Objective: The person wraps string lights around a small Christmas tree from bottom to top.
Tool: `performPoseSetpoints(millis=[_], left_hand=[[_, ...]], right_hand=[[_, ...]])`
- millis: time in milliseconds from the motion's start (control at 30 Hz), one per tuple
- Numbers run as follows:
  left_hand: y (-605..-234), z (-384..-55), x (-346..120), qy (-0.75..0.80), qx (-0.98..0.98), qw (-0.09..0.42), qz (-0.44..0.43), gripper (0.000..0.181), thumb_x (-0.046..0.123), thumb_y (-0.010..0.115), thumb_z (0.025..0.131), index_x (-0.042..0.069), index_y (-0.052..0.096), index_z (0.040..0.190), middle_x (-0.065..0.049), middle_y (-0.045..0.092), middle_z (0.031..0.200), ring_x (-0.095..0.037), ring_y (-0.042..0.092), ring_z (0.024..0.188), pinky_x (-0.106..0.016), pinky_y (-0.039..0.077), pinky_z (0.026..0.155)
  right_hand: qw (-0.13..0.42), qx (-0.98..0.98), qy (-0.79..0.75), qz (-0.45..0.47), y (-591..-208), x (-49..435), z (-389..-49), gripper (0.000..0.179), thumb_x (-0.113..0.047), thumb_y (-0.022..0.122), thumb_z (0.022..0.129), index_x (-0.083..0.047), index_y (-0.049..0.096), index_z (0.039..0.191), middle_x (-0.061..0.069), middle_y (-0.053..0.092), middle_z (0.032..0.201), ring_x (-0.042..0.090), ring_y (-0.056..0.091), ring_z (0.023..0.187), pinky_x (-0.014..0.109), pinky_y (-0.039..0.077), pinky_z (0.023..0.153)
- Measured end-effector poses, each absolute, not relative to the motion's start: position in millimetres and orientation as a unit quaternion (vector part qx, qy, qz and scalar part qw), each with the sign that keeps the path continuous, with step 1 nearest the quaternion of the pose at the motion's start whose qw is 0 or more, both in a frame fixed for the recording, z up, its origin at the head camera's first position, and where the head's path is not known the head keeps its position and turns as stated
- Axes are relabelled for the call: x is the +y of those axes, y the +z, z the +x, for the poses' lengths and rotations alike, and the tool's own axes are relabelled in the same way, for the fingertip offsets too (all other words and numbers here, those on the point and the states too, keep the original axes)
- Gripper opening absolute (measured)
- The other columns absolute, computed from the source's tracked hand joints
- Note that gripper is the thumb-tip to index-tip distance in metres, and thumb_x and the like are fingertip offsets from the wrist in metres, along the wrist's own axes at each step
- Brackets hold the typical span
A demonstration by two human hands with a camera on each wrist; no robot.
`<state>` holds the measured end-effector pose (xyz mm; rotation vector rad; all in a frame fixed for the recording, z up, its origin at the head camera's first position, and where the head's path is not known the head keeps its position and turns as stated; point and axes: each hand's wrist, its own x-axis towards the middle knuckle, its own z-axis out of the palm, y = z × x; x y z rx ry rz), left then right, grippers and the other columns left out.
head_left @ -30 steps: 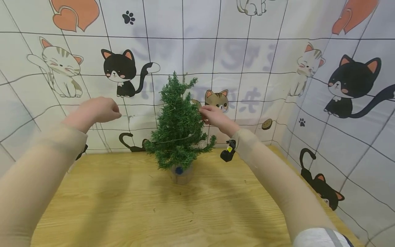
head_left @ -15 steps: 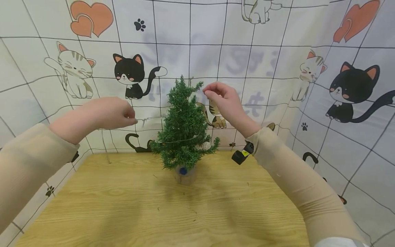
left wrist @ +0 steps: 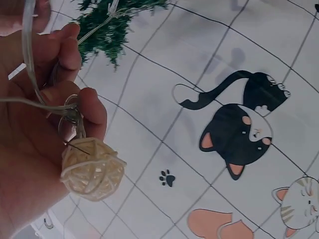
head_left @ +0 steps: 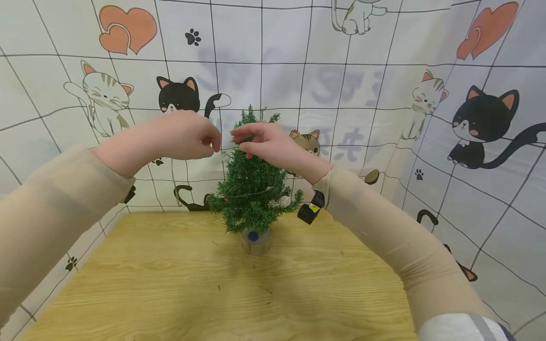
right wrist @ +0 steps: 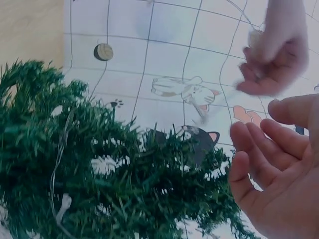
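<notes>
A small green artificial Christmas tree (head_left: 253,189) stands upright on the table, its pale base (head_left: 258,245) showing below. My left hand (head_left: 183,135) is at the tree's upper left. In the left wrist view its curled fingers hold a clear string-light wire (left wrist: 30,55), and a cream woven ball (left wrist: 93,169) hangs from it by the palm. My right hand (head_left: 275,144) reaches in front of the upper tree, fingers loosely bent and nothing visible between them. The two hands are close but apart. Thin light wire (right wrist: 56,167) runs over the branches in the right wrist view.
The wooden table (head_left: 179,279) bears a few tiny dark scraps. A white grid cloth (head_left: 281,38) printed with cartoon cats hangs behind and at the sides. Another pale woven ball (head_left: 285,201) sits among the tree's lower right branches.
My right hand has gone from the tree's right side up, then left across its front. My left hand has moved right and slightly up, toward the tree, with the wire.
</notes>
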<state>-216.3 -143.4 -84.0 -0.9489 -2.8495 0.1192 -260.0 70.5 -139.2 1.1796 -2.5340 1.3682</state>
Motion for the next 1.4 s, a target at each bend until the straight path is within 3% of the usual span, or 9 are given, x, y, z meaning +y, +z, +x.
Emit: performPoseSetpoints(millis=[133,267,433,600,733,833,1033,1200,1400], left_hand=[[-77,-214,-130,0.050,-0.943,0.077,-0.321,0.018,0.008,0.052,0.089,0.015,0.064,0.101,-0.003,0.055,0.081,-0.020,0.047,0.066,-0.035,0.036,0.060],[-72,-213,-116,0.066,-0.943,0.084,-0.315,0.012,0.012,0.054,0.092,0.015,0.060,0.100,-0.003,0.058,0.085,-0.022,0.051,0.071,-0.036,0.039,0.060],[-72,-216,-110,0.115,-0.947,0.108,-0.281,0.020,0.008,0.055,0.092,0.018,0.061,0.107,-0.002,0.062,0.087,-0.023,0.056,0.072,-0.038,0.042,0.054],[-79,-221,-115,0.160,-0.934,0.182,-0.261,0.024,-0.001,0.051,0.091,0.013,0.063,0.106,-0.006,0.062,0.093,-0.028,0.056,0.082,-0.047,0.046,0.054],[-82,-225,-120,0.162,-0.915,0.268,-0.254,0.013,0.003,0.054,0.093,0.008,0.066,0.096,-0.010,0.055,0.092,-0.033,0.049,0.089,-0.050,0.047,0.063],[-81,-228,-123,0.101,-0.921,0.287,-0.245,0.013,0.008,0.054,0.093,0.007,0.066,0.098,-0.012,0.056,0.094,-0.035,0.049,0.089,-0.049,0.046,0.066],[-73,-234,-128,-0.041,-0.953,0.214,-0.212,0.032,0.020,0.055,0.092,0.008,0.061,0.122,-0.008,0.063,0.086,-0.025,0.057,0.067,-0.039,0.043,0.061],[-65,-237,-134,-0.076,-0.969,0.144,-0.185,0.050,0.031,0.062,0.089,0.011,0.055,0.134,-0.007,0.068,0.091,-0.023,0.061,0.077,-0.041,0.045,0.070],[-51,-237,-145,-0.139,-0.972,-0.014,-0.189,0.066,0.035,0.070,0.088,0.013,0.044,0.144,-0.005,0.070,0.084,-0.020,0.065,0.080,-0.039,0.047,0.075]], right_hand=[[-0.008,-0.815,0.437,0.380,-138,63,-266,0.036,-0.015,0.055,0.099,-0.014,0.056,0.135,-0.001,0.060,0.128,0.028,0.064,0.094,0.048,0.046,0.079],[-0.030,-0.801,0.465,0.375,-138,61,-273,0.029,-0.016,0.054,0.100,-0.010,0.059,0.128,0.003,0.063,0.121,0.025,0.064,0.090,0.048,0.045,0.081],[-0.025,-0.792,0.486,0.369,-140,66,-276,0.026,-0.017,0.053,0.101,-0.006,0.064,0.122,0.008,0.067,0.109,0.026,0.063,0.086,0.047,0.043,0.081],[-0.011,-0.792,0.486,0.368,-140,70,-277,0.024,-0.016,0.053,0.101,-0.004,0.065,0.117,0.010,0.067,0.105,0.027,0.063,0.083,0.049,0.044,0.082],[-0.008,-0.793,0.487,0.366,-139,71,-279,0.023,-0.015,0.053,0.101,-0.003,0.065,0.116,0.009,0.067,0.103,0.027,0.062,0.082,0.048,0.045,0.081],[-0.008,-0.796,0.489,0.357,-139,74,-280,0.023,-0.017,0.053,0.101,-0.004,0.065,0.115,0.012,0.067,0.104,0.028,0.062,0.083,0.048,0.045,0.082],[0.001,-0.799,0.494,0.344,-139,80,-282,0.022,-0.023,0.056,0.100,-0.007,0.065,0.113,0.015,0.065,0.106,0.028,0.063,0.082,0.050,0.045,0.083],[0.001,-0.799,0.493,0.343,-138,81,-282,0.022,-0.023,0.057,0.099,-0.006,0.065,0.112,0.016,0.066,0.106,0.028,0.063,0.080,0.051,0.046,0.082],[0.004,-0.801,0.493,0.340,-141,82,-283,0.024,-0.023,0.057,0.099,-0.005,0.065,0.112,0.019,0.065,0.105,0.033,0.062,0.080,0.052,0.048,0.076]])
